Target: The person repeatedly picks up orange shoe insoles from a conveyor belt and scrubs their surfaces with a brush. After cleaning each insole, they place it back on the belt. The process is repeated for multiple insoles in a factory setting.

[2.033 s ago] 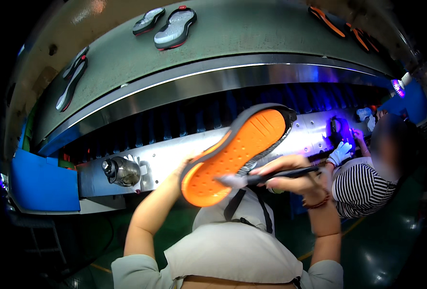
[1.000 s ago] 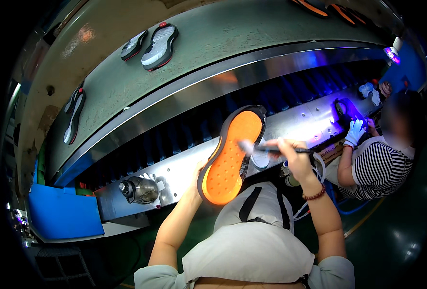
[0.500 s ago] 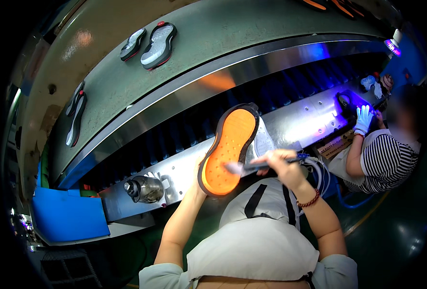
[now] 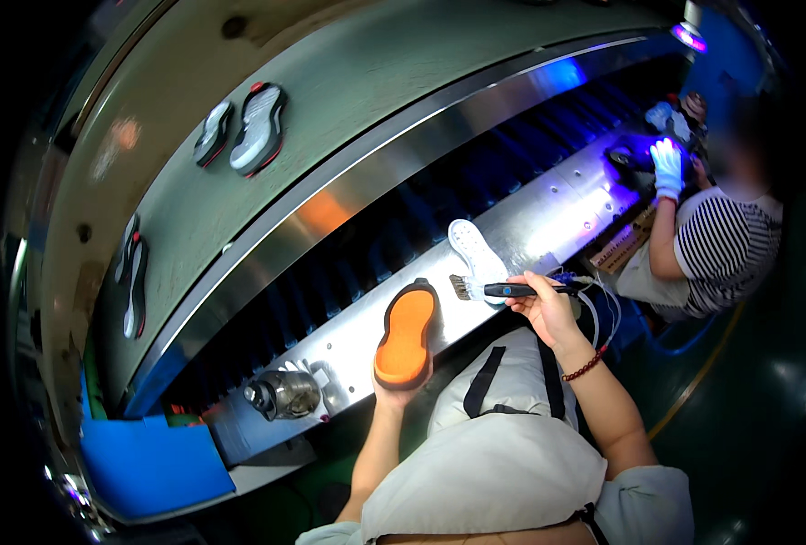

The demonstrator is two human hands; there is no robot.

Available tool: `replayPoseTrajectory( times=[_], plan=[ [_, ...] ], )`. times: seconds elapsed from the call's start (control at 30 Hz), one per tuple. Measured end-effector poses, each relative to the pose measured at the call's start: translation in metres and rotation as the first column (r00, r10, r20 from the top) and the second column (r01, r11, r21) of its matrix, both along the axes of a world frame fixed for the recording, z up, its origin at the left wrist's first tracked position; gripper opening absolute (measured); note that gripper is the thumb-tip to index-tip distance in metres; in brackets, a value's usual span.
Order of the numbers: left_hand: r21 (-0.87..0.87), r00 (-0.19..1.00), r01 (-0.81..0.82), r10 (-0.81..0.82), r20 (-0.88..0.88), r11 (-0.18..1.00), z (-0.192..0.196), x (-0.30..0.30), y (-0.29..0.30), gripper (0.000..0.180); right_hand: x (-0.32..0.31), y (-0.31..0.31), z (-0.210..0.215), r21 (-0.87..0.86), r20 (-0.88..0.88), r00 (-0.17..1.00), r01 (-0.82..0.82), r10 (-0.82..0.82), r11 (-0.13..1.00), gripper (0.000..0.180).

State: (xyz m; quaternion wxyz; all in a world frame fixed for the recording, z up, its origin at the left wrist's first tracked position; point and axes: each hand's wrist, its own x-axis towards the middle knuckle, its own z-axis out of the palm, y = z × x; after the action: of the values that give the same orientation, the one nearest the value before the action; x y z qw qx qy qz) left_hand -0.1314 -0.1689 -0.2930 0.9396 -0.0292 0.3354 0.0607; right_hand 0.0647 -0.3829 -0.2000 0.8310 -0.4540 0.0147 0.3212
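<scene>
Over the near edge of the metal bench (image 4: 348, 350), here's the orange sole (image 4: 407, 336), black rim all round, its broad near end gripped in the left hand (image 4: 401, 396), most of the fingers hidden underneath. Across to the right hand (image 4: 546, 307), and it's closed on the black handle of a brush (image 4: 503, 290), bristles pointing left, clear of the orange sole and right beside a white sole (image 4: 474, 247) lying on the bench; whether they touch it, I can't tell. Off to the left, a dark bottle (image 4: 287, 394) lies on its side. Beyond the bench, grey soles (image 4: 259, 132) sit on a green surface (image 4: 376, 68), and at far right there's a co-worker in stripes (image 4: 728, 238), one hand gloved.
</scene>
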Motion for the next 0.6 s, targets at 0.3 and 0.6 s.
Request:
replayPoseTrajectory(
  times=[0.3, 0.6],
  plan=[
    [-0.06, 0.998, 0.059, -0.057, 0.028, 0.996, 0.017, -0.042, -0.004, 0.063, -0.004, -0.001, -0.022, 0.034, -0.169, 0.97, 0.181, -0.173, 0.983, 0.028],
    [0.205, 0.719, 0.395, -0.44, 0.538, 0.896, 0.081, 0.004, 0.018, 0.075, -0.012, -0.018, -0.031, -0.017, -0.159, 0.851, 0.505, -0.501, 0.863, 0.025]
  ],
)
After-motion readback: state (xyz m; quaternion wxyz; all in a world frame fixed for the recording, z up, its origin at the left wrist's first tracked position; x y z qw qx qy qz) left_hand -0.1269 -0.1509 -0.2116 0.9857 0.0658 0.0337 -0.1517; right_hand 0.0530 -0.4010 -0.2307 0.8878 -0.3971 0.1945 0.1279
